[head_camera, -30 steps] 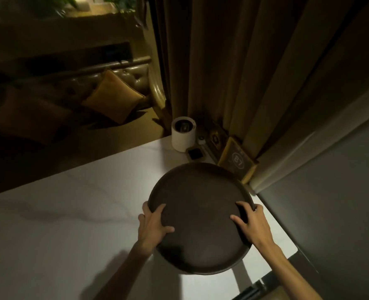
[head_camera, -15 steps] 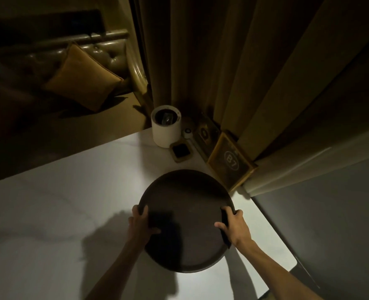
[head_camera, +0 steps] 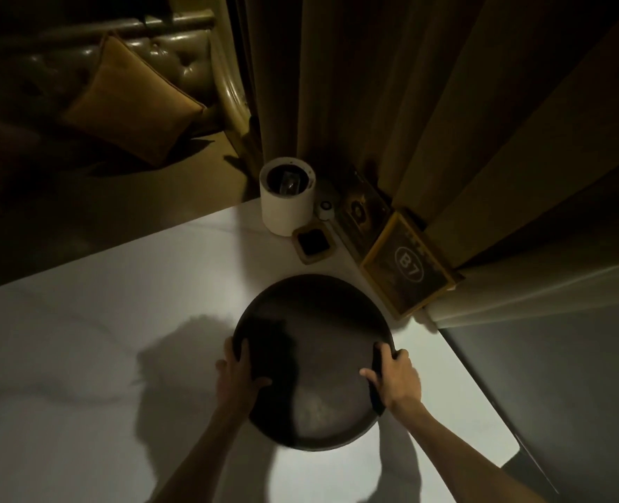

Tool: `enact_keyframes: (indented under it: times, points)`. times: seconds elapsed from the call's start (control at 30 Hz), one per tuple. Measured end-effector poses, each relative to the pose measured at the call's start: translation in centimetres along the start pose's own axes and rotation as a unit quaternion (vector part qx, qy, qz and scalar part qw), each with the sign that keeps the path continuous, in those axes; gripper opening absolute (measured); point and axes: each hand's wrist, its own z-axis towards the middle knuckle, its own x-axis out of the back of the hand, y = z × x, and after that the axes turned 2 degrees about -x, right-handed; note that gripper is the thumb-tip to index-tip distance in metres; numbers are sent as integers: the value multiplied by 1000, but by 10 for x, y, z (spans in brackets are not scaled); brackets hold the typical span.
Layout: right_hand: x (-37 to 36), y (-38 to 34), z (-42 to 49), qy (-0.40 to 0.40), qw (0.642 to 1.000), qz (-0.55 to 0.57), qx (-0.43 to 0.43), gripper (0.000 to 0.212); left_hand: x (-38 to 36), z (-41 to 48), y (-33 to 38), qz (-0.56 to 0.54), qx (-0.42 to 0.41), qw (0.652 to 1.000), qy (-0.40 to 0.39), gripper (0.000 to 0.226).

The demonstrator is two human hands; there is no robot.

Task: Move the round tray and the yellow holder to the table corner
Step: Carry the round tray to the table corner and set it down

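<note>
A dark round tray (head_camera: 319,321) lies over the white table (head_camera: 119,339), near its far right corner. My left hand (head_camera: 237,379) grips the tray's left rim, thumb inside. My right hand (head_camera: 395,379) grips the right rim the same way. A yellow-framed holder (head_camera: 408,268) marked B7 leans at the corner against the curtain, just beyond the tray's far right edge. Whether the tray rests on the table or hovers just above it I cannot tell.
A white cylindrical container (head_camera: 288,201) stands at the table's far edge. A small square dish (head_camera: 314,243) lies beside it, with a small white round object (head_camera: 325,208) and a dark card stand (head_camera: 360,212) behind. Curtains (head_camera: 409,103) hang behind the corner. A sofa with a cushion (head_camera: 130,103) is at the left.
The tray has moved with both hands away from the near table edge toward the far corner. My thumbs have shifted closer to the rim.
</note>
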Motion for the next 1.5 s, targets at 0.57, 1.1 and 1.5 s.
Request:
enact_keyframes:
  times: [0.57, 1.1, 1.5]
  points:
    - [-46, -18, -41, -79, 994, -68, -45, 80, -29, -32, 30, 90, 72, 993, -28, 96]
    - [-47, -11, -51, -60, 997, -49, -23, 81, -41, -45, 17, 81, 96, 992, -20, 99]
    - [-46, -18, -39, -70, 995, -50, -47, 75, -35, -36, 25, 64, 112, 991, -29, 105]
